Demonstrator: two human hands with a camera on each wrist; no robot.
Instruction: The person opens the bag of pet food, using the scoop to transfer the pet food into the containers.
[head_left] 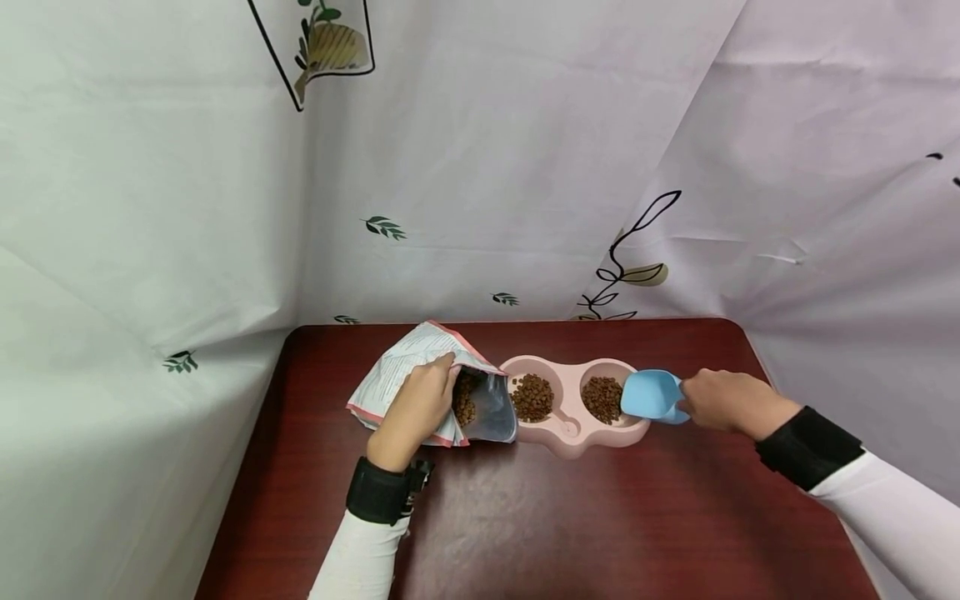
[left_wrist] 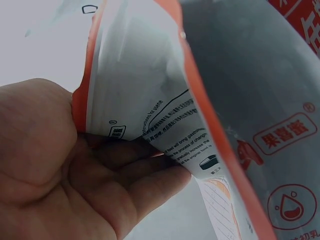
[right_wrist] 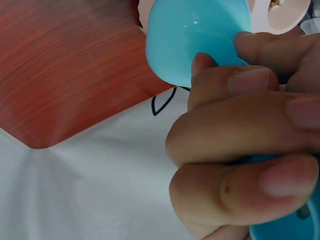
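Note:
On the table's left half lies a white pet food bag [head_left: 397, 367] with red edging, its mouth turned right and brown kibble [head_left: 465, 402] inside. My left hand [head_left: 420, 402] grips the rim of that mouth, thumb and fingers on either side of the foil in the left wrist view. Beside the mouth stands a pink double bowl [head_left: 567, 390] with a heap of kibble in each hollow. In my right hand [head_left: 727, 402] is the handle of a light blue scoop [head_left: 651, 393], tilted over the right hollow. The scoop's inside is hidden in the right wrist view.
A dark red wooden table [head_left: 585, 533] with rounded corners carries everything. White cloth [head_left: 487, 167] with leaf prints hangs behind it and along both sides. The bag's mouth touches or overlaps the bowl's left rim.

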